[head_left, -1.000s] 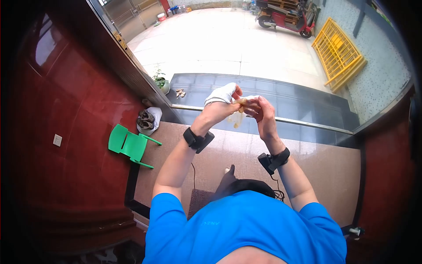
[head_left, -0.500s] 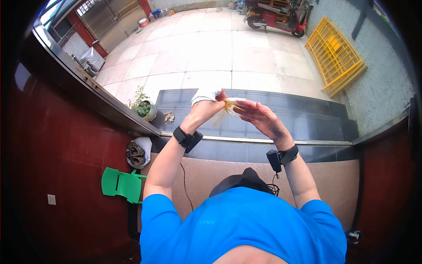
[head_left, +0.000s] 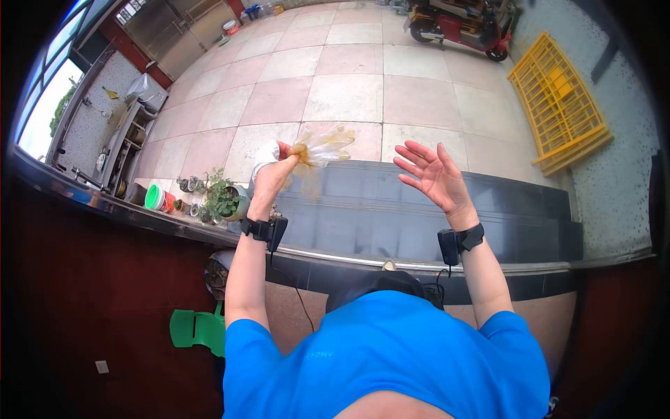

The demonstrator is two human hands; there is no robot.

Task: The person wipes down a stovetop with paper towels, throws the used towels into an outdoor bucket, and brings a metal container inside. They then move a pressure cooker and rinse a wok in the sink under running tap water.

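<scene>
My left hand (head_left: 273, 171) is closed in a fist — its fingers pinch a crumpled, clear glove (head_left: 322, 146) stained yellowish-brown, and something white, maybe a cloth (head_left: 264, 155), is bunched in the same fist; I cannot tell just what it is. The glove sticks out to the right of the fist, held up in the air over the dark step (head_left: 391, 209), limp and touching nothing else. My right hand (head_left: 434, 174) is bare, fingers spread wide, palm up, holding nothing and well apart from the glove.

As I judge it, the glove is off the right hand and gathered in the left — that part looks done. What is left, as far as I can see, is getting rid of it: it is not yet set down or binned anywhere.

Further out, black bands sit on both wrists. Below the left hand, potted plants (head_left: 222, 199) stand by the step. Beyond lie the tiled yard (head_left: 335, 77), a yellow rack (head_left: 562, 105) by the wall, and a red scooter (head_left: 460, 21).
</scene>
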